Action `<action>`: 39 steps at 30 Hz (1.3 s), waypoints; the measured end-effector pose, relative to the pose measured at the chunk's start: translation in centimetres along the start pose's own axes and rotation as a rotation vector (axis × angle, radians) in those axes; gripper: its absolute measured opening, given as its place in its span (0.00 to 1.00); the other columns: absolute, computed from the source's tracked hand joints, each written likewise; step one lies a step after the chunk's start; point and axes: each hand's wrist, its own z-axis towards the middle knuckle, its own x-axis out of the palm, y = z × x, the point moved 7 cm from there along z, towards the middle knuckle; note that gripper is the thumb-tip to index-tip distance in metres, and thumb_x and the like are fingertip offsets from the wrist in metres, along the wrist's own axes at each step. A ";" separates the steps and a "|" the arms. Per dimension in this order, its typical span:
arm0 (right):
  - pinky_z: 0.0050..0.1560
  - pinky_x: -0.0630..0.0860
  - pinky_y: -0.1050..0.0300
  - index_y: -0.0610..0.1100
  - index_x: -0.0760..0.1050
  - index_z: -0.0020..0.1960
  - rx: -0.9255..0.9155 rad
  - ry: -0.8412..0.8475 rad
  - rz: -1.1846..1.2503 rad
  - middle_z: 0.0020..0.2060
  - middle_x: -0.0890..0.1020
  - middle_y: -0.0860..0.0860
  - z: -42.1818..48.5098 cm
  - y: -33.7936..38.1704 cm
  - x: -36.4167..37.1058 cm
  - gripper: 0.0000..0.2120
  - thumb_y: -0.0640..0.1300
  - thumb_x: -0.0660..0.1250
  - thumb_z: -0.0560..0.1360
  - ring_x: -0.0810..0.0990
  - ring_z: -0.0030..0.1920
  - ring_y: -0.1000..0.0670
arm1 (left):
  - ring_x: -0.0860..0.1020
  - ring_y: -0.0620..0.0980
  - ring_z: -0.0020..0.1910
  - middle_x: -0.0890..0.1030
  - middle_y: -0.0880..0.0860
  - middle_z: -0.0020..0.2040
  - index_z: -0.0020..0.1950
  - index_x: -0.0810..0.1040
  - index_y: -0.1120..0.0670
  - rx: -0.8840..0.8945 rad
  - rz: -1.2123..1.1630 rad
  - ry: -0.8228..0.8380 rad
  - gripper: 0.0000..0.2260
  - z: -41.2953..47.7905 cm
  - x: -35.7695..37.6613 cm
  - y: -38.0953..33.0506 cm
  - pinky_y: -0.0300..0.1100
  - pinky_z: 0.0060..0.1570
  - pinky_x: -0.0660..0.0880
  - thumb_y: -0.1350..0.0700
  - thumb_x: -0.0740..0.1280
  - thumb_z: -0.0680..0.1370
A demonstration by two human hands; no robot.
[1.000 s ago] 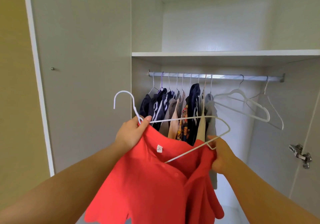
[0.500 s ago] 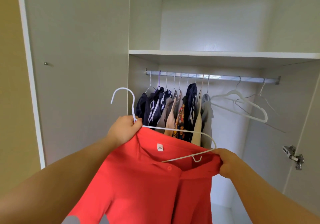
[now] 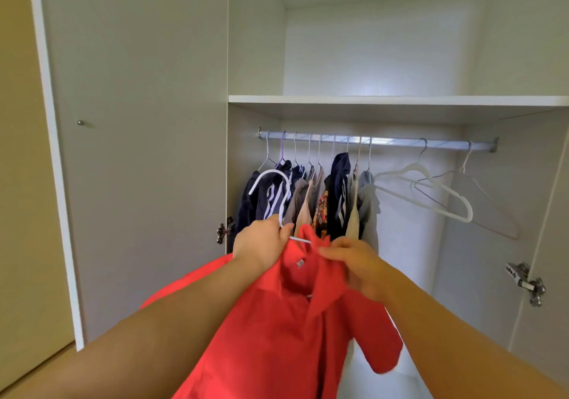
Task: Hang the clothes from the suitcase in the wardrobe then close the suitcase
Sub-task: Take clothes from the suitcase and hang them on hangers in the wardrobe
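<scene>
Head camera gives me both forearms reaching up into the open wardrobe [image 3: 255,59], and much of what matters is covered by cloth. My left hand [image 3: 261,244] is clenched round the neck of a white hanger [image 3: 271,171]. Only its hook and a short run of wire beside my thumb show; the rest is buried inside the red shirt [image 3: 277,337]. My right hand [image 3: 354,263] is smeared by motion, but its fingers [image 3: 328,250] look pinched on the shirt's collar fabric, just right of the left hand. I cannot tell whether they also catch the wire under it.

The shirt hangs from both hands in front of the wardrobe, below the rail [image 3: 394,143] and not touching it. Its lower part runs off the bottom edge, and one sleeve droops to the right under my forearm. The hook stands in front of the dark clothes [image 3: 338,195] packed along the left part of the rail. These overlap so tightly that I cannot count them.

Two spare hangers [image 3: 431,192] hang tilted further right, one pale and hard to pick out against the wall. A shelf [image 3: 400,100] sits above the rail. The left door [image 3: 138,152] stands open, and a hinge [image 3: 526,281] shows at the right, where that door is cut off.
</scene>
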 end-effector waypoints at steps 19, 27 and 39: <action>0.50 0.72 0.61 0.46 0.73 0.65 -0.188 -0.104 -0.904 0.59 0.77 0.47 -0.1 0.1 -4.6 0.24 0.43 0.72 0.70 0.77 0.57 0.48 | 0.66 0.40 0.28 0.68 0.44 0.30 0.32 0.65 0.50 0.232 -0.418 0.138 0.17 0.1 -0.9 -2.8 0.29 0.31 0.65 0.65 0.71 0.68; 0.41 0.72 0.61 0.43 0.77 0.52 -0.290 -0.186 -1.099 0.47 0.79 0.47 -1.6 1.4 -3.8 0.11 0.40 0.70 0.69 0.74 0.43 0.52 | 0.71 0.56 0.44 0.65 0.50 0.41 0.40 0.60 0.53 0.187 -0.174 0.019 0.10 -0.6 0.8 -4.4 0.42 0.40 0.64 0.62 0.60 0.77; 0.35 0.72 0.65 0.44 0.77 0.55 -0.352 -0.173 -0.830 0.41 0.76 0.53 -2.2 1.1 -3.2 0.13 0.46 0.71 0.71 0.75 0.43 0.53 | 0.74 0.65 0.49 0.69 0.60 0.55 0.55 0.67 0.62 0.147 -0.129 0.068 0.06 -1.8 3.1 -5.5 0.53 0.46 0.70 0.60 0.57 0.80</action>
